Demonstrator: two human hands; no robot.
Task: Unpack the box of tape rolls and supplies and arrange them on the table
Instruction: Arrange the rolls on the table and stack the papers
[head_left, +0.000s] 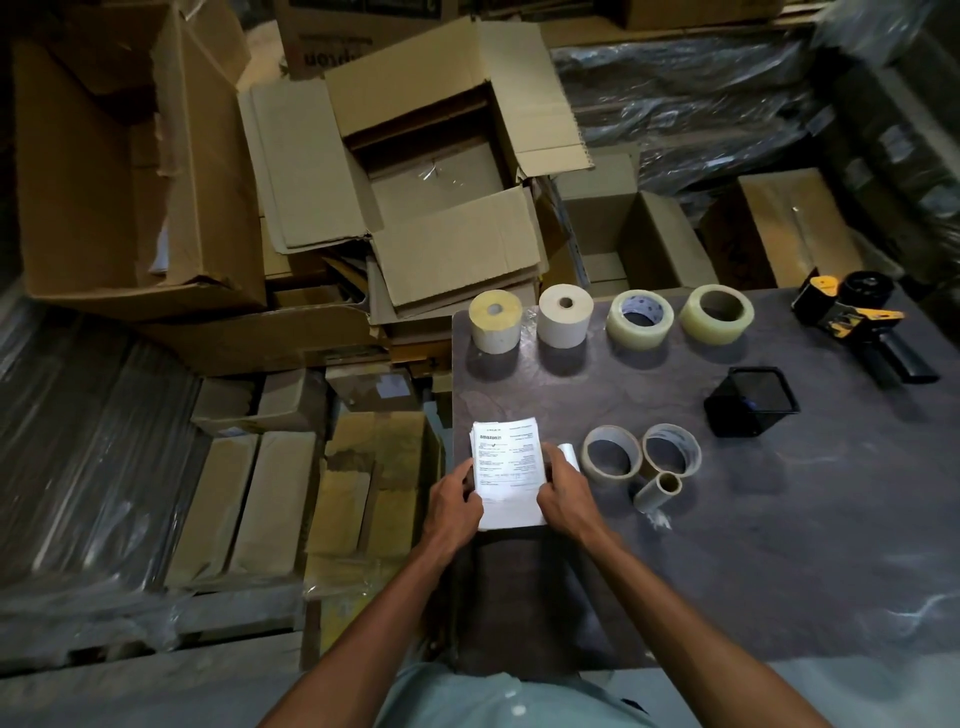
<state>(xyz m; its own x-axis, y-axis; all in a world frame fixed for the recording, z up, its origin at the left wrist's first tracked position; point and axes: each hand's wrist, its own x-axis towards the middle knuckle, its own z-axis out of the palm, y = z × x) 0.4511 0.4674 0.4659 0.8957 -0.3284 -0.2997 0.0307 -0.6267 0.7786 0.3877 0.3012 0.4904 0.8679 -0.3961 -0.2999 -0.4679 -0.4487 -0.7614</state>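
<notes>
My left hand (453, 503) and my right hand (562, 494) both grip a stack of white printed papers (506, 467) at the left edge of the dark table (779, 545). Along the table's far edge stand two thick paper rolls (495, 320) (565, 314) and two clear tape rolls (639, 319) (717, 313). Right of my hands lie two thin tape rolls (611, 455) (671, 449), a cardboard core (657, 491) and a small white roll (570, 454). The open cardboard box (441, 171) beyond the table looks empty.
A black-and-yellow tape dispenser (862, 325) lies at the table's far right. A black mesh holder (750, 401) lies tipped in the middle. Stacked cardboard boxes (130, 166) and wrapped bundles (93, 447) crowd the floor to the left and behind.
</notes>
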